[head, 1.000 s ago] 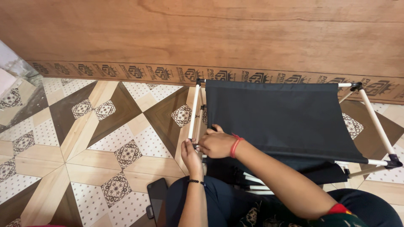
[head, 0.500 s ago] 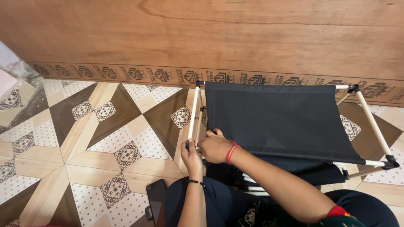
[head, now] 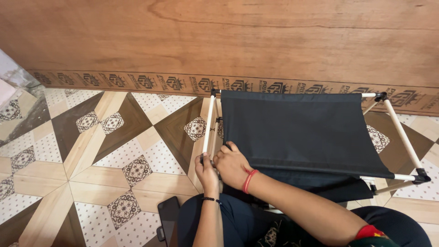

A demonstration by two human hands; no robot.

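The rack frame (head: 402,132), built of white tubes with black corner joints, stands on the patterned tile floor (head: 91,151) close against the wooden panel (head: 228,36) at the floor's far edge, and a black fabric shelf (head: 302,132) is stretched across its top between the far tube and the near one. Both hands meet at the frame's near left corner. The left hand (head: 206,170) is curled around the near end of the white left side tube (head: 209,124), its grip closed on the tube where the corner joint would sit; the joint itself is covered by the fingers and cannot be made out. The right hand (head: 232,165) lies just beside it, touching it, fingers bent over the near left edge of the fabric; whether those fingers pinch the cloth or the tube beneath it is hidden by the back of the hand, so how firmly this grip has closed cannot be told. A red band (head: 248,181) circles the right wrist and a thin black one (head: 209,198) the left. Below the top shelf a second layer of dark fabric shows, mostly hidden by the right forearm. A dark phone (head: 168,215) lies on the floor by the person's knee, partly cut off by the dark trouser leg.
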